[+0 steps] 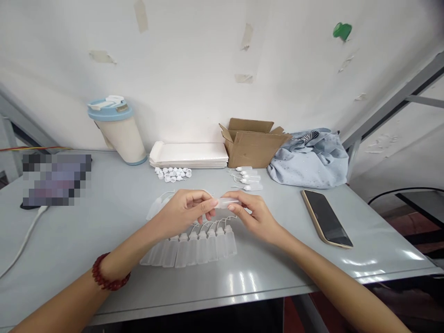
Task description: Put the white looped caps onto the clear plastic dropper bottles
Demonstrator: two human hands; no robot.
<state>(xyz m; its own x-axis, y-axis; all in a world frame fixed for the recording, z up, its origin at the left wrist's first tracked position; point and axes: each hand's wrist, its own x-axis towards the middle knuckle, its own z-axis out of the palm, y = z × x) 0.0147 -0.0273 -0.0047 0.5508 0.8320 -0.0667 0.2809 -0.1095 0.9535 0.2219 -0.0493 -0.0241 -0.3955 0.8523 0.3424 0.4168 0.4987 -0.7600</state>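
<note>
Above the middle of the table, a small translucent plastic bottle [227, 202] lies sideways between both hands. My left hand [196, 206] pinches its neck end, where the fingers hide the tip. At the other end, my right hand [250, 209] grips the bottle body. Below the hands, several similar bottles [203, 247] lie in a row with thin white strings at their necks. More of them [157, 208] show partly behind my left wrist. White caps [173, 174] form a pile farther back. Right of these, several small capped bottles [250, 179] lie loose.
Along the wall stand a blue-lidded cup [121, 134], a stack of white packets [190, 154], an open cardboard box [255, 148] and a grey-blue cloth [308, 162]. A phone [326, 217] lies right; a blurred device [57, 178] with a cable [26, 240] lies left.
</note>
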